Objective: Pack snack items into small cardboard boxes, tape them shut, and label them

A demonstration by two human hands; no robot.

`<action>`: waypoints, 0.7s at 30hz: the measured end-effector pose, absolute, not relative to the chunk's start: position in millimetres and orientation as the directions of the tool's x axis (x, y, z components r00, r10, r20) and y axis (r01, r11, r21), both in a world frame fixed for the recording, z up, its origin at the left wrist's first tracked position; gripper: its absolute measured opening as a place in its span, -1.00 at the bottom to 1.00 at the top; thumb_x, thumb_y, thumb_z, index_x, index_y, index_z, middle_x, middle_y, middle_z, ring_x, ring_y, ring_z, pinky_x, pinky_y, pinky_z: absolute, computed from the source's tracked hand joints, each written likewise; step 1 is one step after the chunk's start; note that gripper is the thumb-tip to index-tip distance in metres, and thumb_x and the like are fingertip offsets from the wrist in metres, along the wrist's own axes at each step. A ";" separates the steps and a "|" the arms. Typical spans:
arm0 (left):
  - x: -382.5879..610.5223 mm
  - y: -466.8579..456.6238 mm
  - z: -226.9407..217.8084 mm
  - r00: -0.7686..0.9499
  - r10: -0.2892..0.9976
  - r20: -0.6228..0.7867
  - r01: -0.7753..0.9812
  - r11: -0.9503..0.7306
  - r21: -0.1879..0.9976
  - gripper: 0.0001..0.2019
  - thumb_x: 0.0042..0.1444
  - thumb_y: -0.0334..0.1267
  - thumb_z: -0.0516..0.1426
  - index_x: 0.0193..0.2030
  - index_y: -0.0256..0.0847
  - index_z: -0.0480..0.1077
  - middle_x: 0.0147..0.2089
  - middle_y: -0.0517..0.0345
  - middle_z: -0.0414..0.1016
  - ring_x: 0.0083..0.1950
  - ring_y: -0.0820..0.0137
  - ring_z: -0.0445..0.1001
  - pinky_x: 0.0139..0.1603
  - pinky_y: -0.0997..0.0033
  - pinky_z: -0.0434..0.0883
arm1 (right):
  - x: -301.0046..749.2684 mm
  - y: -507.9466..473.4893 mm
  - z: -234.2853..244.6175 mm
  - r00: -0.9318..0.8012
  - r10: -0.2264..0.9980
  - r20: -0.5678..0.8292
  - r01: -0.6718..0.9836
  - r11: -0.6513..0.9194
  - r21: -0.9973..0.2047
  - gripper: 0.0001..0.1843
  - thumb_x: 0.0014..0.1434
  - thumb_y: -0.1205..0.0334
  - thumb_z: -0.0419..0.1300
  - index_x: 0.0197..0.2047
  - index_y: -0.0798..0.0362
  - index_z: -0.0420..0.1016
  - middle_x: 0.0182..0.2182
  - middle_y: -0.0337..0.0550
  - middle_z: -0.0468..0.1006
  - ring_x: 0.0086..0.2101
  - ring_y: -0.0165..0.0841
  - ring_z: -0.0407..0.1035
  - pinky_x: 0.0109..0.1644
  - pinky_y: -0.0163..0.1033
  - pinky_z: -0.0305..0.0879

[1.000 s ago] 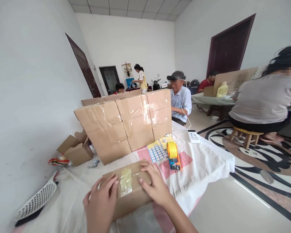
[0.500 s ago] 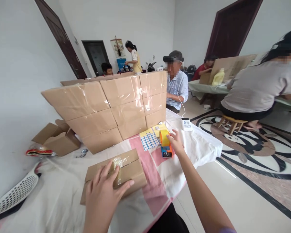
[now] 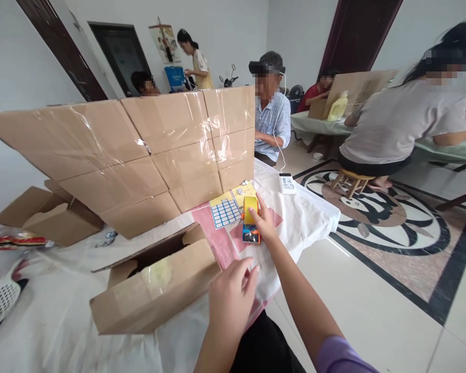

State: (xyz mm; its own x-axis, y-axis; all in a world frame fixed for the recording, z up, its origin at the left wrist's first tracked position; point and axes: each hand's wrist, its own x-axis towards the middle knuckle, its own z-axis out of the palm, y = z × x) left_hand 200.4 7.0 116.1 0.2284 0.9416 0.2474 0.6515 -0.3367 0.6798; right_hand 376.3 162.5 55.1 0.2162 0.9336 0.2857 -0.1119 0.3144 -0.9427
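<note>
A cardboard box [image 3: 155,287] lies tipped on the white cloth in front of me, its taped side facing me and its far flaps hanging open. My left hand [image 3: 231,300] rests at the box's right end, fingers curled against its edge. My right hand [image 3: 263,221] reaches out over the table and closes round the yellow tape dispenser [image 3: 250,220] with its orange and blue body. A sheet of blue-and-white labels [image 3: 225,211] lies just left of the dispenser.
A wall of taped cartons [image 3: 140,150] stands across the table. Open empty boxes [image 3: 42,215] and a white basket [image 3: 0,300] sit at the left. A phone [image 3: 286,183] lies near the table's far corner. Several people work at tables beyond, one on a stool [image 3: 349,181].
The box has been turned on its side and its far flaps now hang open. My left hand moved to its right end. My right hand now grips the tape dispenser.
</note>
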 end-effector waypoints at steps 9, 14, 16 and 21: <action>244.3 55.9 63.2 0.012 1.000 -0.007 0.599 -0.001 0.801 -0.68 0.21 0.03 0.18 -0.13 -0.19 0.52 -0.24 -0.04 0.63 -0.18 0.14 0.56 -0.22 0.29 0.28 | 379.0 162.3 47.3 0.281 0.886 0.369 -0.061 0.400 -0.915 -0.27 0.25 -0.16 0.18 0.40 -0.05 0.26 0.39 -0.11 0.28 0.41 -0.14 0.08 0.52 0.04 -0.04; 254.4 65.4 53.4 0.034 0.999 -0.037 0.514 0.014 0.857 -0.64 0.21 0.11 0.14 -0.32 -0.16 0.49 -0.30 -0.01 0.63 -0.23 0.19 0.57 -0.26 0.34 0.29 | 381.2 159.9 47.6 0.289 0.878 0.382 -0.067 0.416 -0.907 -0.31 0.27 -0.17 0.17 0.38 -0.08 0.29 0.39 -0.13 0.29 0.43 -0.15 0.02 0.53 0.05 -0.09; 255.3 68.0 54.4 0.025 0.999 -0.038 0.494 0.021 0.869 -0.61 0.22 0.12 0.12 -0.39 -0.15 0.47 -0.39 0.03 0.60 -0.30 0.22 0.54 -0.30 0.35 0.26 | 382.3 160.2 46.1 0.300 0.871 0.390 -0.063 0.426 -0.902 -0.32 0.28 -0.16 0.16 0.38 -0.09 0.28 0.38 -0.13 0.29 0.42 -0.14 0.04 0.51 0.06 -0.03; 251.9 71.5 56.7 0.033 0.998 -0.057 0.440 0.037 0.897 -0.57 0.24 0.10 0.10 -0.53 -0.14 0.40 -0.57 0.15 0.47 -0.48 0.33 0.41 -0.40 0.37 0.19 | 383.6 164.0 38.2 0.328 0.850 0.413 -0.027 0.445 -0.895 -0.34 0.32 -0.17 0.13 0.39 -0.13 0.25 0.30 -0.14 0.39 0.39 -0.15 0.11 0.49 0.10 0.04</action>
State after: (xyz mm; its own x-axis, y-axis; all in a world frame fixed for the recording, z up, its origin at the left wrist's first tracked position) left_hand 251.9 71.5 56.7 0.0331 0.9978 -0.0575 0.4405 0.0371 0.8970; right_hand 383.6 164.0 38.2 0.3280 0.8497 0.4129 -0.0272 0.4454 -0.8949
